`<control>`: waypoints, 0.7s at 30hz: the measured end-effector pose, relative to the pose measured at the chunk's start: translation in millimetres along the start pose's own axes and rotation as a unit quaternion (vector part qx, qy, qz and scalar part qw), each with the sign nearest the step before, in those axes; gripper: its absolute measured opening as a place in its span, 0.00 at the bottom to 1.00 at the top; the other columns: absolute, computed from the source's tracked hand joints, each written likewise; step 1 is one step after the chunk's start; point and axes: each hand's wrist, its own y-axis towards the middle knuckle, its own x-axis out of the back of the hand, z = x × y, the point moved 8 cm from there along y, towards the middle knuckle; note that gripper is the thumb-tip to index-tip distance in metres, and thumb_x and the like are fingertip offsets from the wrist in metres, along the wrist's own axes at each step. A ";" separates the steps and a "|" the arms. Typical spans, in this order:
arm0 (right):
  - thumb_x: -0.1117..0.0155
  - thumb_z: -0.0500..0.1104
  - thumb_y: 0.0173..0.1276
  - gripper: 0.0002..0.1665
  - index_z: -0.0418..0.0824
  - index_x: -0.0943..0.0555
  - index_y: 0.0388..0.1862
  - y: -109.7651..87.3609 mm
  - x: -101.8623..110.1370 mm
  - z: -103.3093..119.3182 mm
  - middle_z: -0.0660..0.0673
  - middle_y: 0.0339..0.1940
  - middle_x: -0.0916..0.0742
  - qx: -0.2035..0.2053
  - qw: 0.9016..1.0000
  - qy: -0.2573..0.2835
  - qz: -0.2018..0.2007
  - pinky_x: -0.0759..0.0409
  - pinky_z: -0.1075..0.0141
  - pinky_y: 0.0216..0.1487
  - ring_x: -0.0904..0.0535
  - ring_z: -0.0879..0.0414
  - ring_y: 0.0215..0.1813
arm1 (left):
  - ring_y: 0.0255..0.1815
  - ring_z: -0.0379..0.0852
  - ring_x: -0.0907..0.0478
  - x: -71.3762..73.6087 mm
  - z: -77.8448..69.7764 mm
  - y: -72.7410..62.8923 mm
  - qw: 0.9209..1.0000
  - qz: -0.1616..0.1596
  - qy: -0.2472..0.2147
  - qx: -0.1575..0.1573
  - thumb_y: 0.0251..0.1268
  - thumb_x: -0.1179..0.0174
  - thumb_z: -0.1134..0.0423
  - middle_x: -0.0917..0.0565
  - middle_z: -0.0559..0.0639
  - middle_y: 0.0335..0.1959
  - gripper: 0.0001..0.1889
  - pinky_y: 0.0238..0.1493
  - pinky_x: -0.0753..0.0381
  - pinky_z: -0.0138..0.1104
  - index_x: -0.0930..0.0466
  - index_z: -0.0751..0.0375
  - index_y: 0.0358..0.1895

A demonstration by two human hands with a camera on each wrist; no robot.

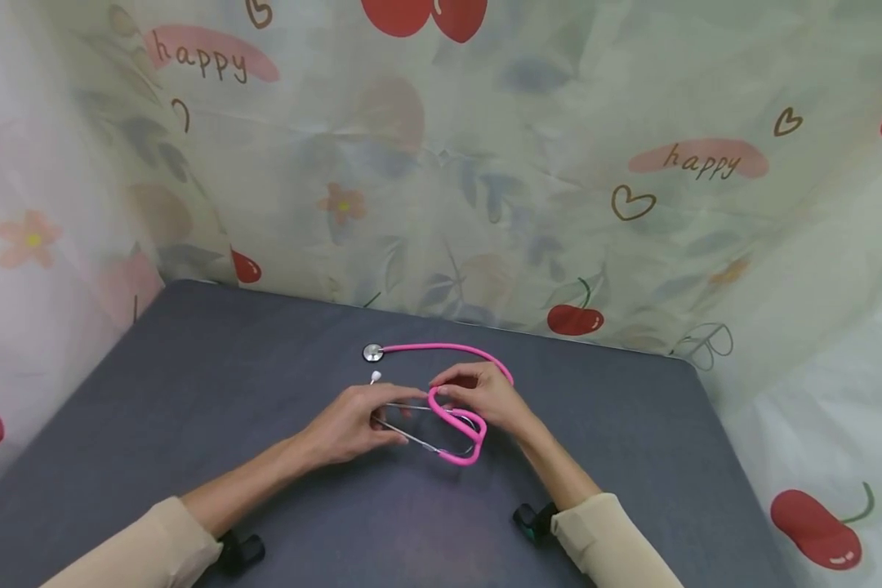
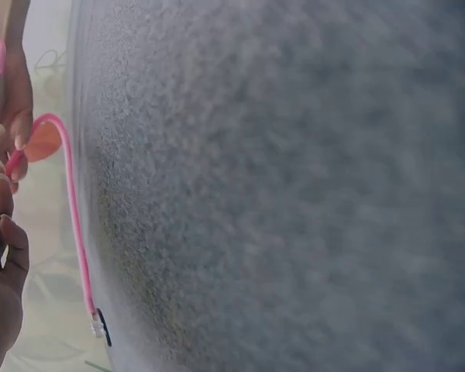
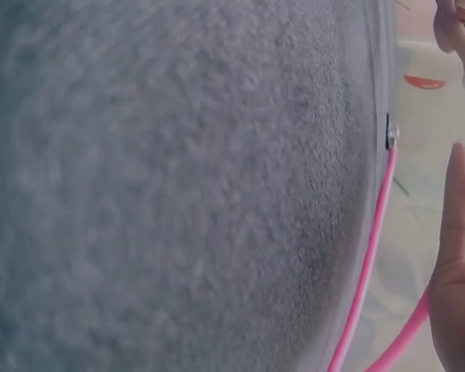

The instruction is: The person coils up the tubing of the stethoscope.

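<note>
- And there it was, centre stage: a stethoscope of glossy pink tubing and silvery metal, between the two hands, its near part held above the dark grey tabletop!
- The left hand curled its fingers round the thin, silvery metal ear tubes, a hold that seemed to steady the forked frame.
- Just beyond those knuckles, a small white ear tip poked into sight.
- Over on the other side, the right hand pinched the pink tubing between thumb and fingers at a bend, apparently to control the loop while the rest ran slack.
- Further out, the round, silvery chest piece with its dark rim rested on the tabletop, probably sparing the hands its weight.
- Containers? None showed in any view; hands and tabletop alone supported the stethoscope.
</note>
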 end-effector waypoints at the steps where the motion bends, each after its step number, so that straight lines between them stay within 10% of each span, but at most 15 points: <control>1: 0.34 0.34 0.68 0.10 0.33 0.13 0.47 0.6 -1.0 -2.1 0.39 0.42 0.11 0.003 1.000 -0.008 0.003 0.16 0.60 0.40 0.16 0.37 0.40 | 0.26 0.35 0.26 -0.5 -0.7 0.3 1.000 0.000 -0.001 -0.005 0.52 0.23 0.62 0.15 0.45 0.42 0.35 0.29 0.21 0.29 0.24 0.40 0.66; 21: 0.34 0.34 0.68 0.11 0.31 0.14 0.48 4.0 -14.7 -3.6 0.38 0.45 0.12 0.033 0.998 -0.041 0.041 0.16 0.64 0.42 0.14 0.54 0.42 | 0.30 0.33 0.27 -9.7 0.6 0.5 0.999 0.038 0.005 -0.036 0.56 0.26 0.60 0.18 0.45 0.40 0.30 0.31 0.24 0.28 0.21 0.43 0.65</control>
